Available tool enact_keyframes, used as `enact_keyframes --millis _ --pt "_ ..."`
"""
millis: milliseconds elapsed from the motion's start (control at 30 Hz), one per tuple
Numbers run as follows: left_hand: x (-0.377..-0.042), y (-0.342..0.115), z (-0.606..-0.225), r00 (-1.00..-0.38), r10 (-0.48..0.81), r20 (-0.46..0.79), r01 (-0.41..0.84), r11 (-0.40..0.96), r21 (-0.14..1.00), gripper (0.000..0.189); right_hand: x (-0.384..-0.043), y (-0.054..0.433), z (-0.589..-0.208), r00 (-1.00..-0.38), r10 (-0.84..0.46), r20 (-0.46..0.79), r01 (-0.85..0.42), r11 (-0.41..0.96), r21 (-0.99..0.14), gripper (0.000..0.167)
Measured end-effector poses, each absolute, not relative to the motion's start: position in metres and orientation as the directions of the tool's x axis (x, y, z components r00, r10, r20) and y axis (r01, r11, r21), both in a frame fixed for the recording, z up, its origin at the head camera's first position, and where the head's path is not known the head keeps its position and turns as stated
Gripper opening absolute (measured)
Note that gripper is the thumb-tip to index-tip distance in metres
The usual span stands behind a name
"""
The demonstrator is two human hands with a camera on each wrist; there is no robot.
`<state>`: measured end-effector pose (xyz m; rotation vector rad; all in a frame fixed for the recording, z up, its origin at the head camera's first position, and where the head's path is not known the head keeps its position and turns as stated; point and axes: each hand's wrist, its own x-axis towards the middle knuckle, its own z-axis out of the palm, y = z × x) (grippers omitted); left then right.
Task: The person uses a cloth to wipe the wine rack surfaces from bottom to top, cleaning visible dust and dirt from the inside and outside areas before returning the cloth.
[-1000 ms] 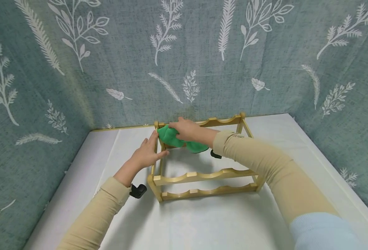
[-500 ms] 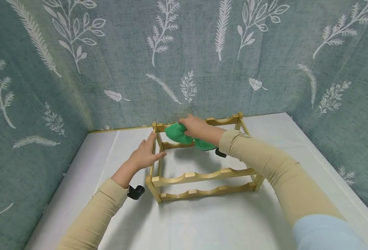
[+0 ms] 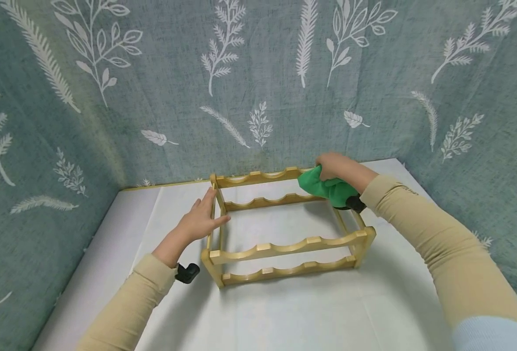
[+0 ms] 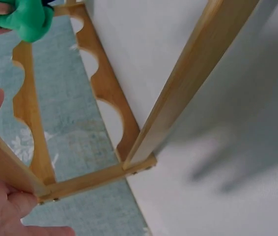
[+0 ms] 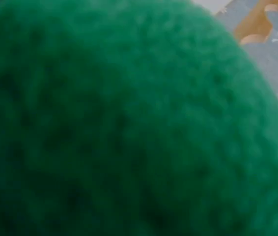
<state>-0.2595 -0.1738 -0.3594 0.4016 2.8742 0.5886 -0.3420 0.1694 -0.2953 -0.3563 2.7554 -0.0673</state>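
At 1 rack [image 3: 263,252], 2 hands [image 3: 197,222] [image 3: 339,166], 1 gripped green cloth [image 3: 339,193]

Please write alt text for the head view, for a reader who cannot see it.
A person's right hand holds a green cloth near the back right corner of a wooden rack on a white surface; the left hand rests against its left end.

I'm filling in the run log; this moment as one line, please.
Right hand: grips green cloth | Cloth: at right end of wooden rack | Left hand: touches rack's left end
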Motion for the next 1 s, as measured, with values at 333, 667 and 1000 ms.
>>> enact_keyframes --millis 333,667,1000 --pt "-0.260 -0.171 -0.362 -0.950 0.285 -0.130 0.211 0.889 0.407 0.089 -0.333 0.143 -0.286 -0.826 -0.443 -0.349 -0.369 0.893 -0.259 0.047" --pt "-0.263 -0.168 -0.363 -0.945 0.302 -0.125 0.216 0.864 0.455 0.091 -0.323 0.047 -0.317 -0.799 -0.600 -0.047 -0.537 0.746 -0.393 0.045" --pt "-0.264 -0.167 -0.363 -0.946 0.301 -0.123 0.218 0.868 0.447 0.090 -0.331 0.063 -0.320 -0.857 -0.504 -0.106 -0.450 0.834 -0.320 0.045"
